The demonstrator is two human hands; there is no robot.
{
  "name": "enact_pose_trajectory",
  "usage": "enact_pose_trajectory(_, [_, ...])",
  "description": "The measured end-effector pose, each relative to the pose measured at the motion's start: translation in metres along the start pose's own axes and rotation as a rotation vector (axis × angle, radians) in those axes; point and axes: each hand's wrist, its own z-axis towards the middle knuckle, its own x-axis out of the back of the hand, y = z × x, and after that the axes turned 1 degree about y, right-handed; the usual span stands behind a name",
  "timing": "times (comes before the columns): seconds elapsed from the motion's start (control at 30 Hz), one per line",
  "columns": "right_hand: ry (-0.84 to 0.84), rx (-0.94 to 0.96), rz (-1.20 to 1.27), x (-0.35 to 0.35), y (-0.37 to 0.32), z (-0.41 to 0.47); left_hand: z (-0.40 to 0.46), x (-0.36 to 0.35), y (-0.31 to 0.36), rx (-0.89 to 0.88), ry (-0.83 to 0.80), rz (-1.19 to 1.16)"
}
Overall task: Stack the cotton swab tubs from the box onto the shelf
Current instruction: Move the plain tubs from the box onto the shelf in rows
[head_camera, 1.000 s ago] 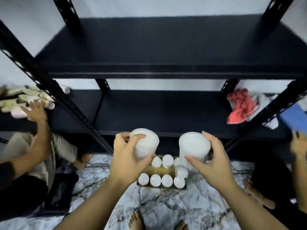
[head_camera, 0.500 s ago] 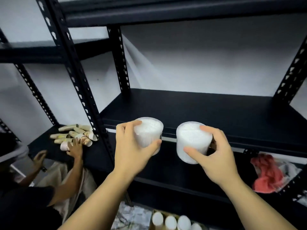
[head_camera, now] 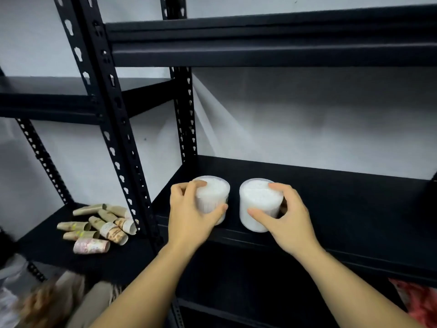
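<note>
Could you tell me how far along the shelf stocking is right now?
Done: nothing stands on the shelf unheld. In hand: the left hand grips the left tub and the right hand grips the right tub, both at the shelf's front edge. Left: releasing these; the box is out of view.

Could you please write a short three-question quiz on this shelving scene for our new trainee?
1. True or false: the left hand and the right hand each grip one tub.
2. The two tubs stand on: A) the floor B) the front edge of the black shelf C) the top shelf.
3. Fill in: on the neighbouring shelf to the left lie stacks of paper ____.

Key
1. True: the left tub and the right tub are each held, side by side and apart.
2. B
3. cups
</note>
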Motion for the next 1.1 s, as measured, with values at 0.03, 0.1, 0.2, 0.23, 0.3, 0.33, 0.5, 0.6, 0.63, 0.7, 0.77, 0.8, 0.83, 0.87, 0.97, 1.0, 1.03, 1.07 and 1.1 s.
enact_pose_trajectory(0.03, [0.0, -0.011, -0.012, -0.01, 0.003, 0.006, 0.009, -0.003, -0.01, -0.009, -0.004, -0.002])
enact_pose_trajectory(0.1, [-0.003, -0.024, -0.037, -0.031, 0.008, 0.017, 0.025, -0.009, -0.03, -0.017, -0.01, -0.015])
enact_pose_trajectory(0.2, [-0.008, -0.035, -0.067, -0.058, 0.02, 0.032, 0.047, -0.021, -0.055, -0.007, -0.02, -0.038])
enact_pose_trajectory(0.23, [-0.01, -0.039, -0.075, -0.066, 0.023, 0.037, 0.054, -0.024, -0.062, 0.0, -0.025, -0.049])
enact_pose_trajectory(0.3, [-0.014, -0.043, -0.091, -0.079, 0.03, 0.048, 0.067, -0.028, -0.072, -0.009, -0.036, -0.065])
enact_pose_trajectory(0.33, [-0.02, -0.043, -0.101, -0.084, 0.033, 0.055, 0.073, -0.03, -0.077, -0.024, -0.04, -0.074])
enact_pose_trajectory(0.5, [-0.101, -0.036, -0.237, -0.102, 0.044, 0.101, 0.11, -0.036, -0.094, -0.002, -0.09, -0.057])
enact_pose_trajectory(0.6, [-0.124, -0.032, -0.29, -0.113, 0.055, 0.13, 0.138, -0.052, -0.099, 0.049, -0.058, -0.046])
enact_pose_trajectory(0.63, [-0.115, -0.032, -0.287, -0.118, 0.058, 0.139, 0.146, -0.057, -0.1, 0.07, -0.047, -0.055])
enact_pose_trajectory(0.7, [-0.099, -0.039, -0.274, -0.127, 0.063, 0.155, 0.161, -0.066, -0.101, 0.11, -0.037, -0.051])
enact_pose_trajectory(0.77, [-0.098, -0.045, -0.282, -0.136, 0.068, 0.168, 0.173, -0.073, -0.104, 0.124, -0.032, -0.021])
enact_pose_trajectory(0.8, [-0.101, -0.046, -0.29, -0.139, 0.07, 0.174, 0.178, -0.077, -0.105, 0.131, -0.029, -0.012])
enact_pose_trajectory(0.83, [-0.103, -0.045, -0.295, -0.142, 0.072, 0.18, 0.183, -0.08, -0.107, 0.14, -0.028, -0.007])
enact_pose_trajectory(0.87, [-0.103, -0.05, -0.294, -0.145, 0.073, 0.186, 0.189, -0.083, -0.108, 0.152, -0.027, -0.004])
enact_pose_trajectory(0.97, [-0.074, -0.1, -0.248, -0.155, 0.076, 0.201, 0.204, -0.09, -0.11, 0.187, -0.025, 0.005])
enact_pose_trajectory(1.0, [-0.065, -0.117, -0.238, -0.158, 0.076, 0.204, 0.208, -0.092, -0.112, 0.188, -0.021, 0.004])
enact_pose_trajectory(1.03, [-0.063, -0.132, -0.238, -0.162, 0.077, 0.207, 0.211, -0.094, -0.114, 0.189, -0.018, -0.007])
enact_pose_trajectory(1.07, [-0.068, -0.144, -0.25, -0.165, 0.078, 0.208, 0.213, -0.096, -0.116, 0.192, -0.018, -0.02])
enact_pose_trajectory(1.1, [-0.077, -0.154, -0.272, -0.168, 0.08, 0.209, 0.215, -0.099, -0.118, 0.193, -0.017, -0.029])
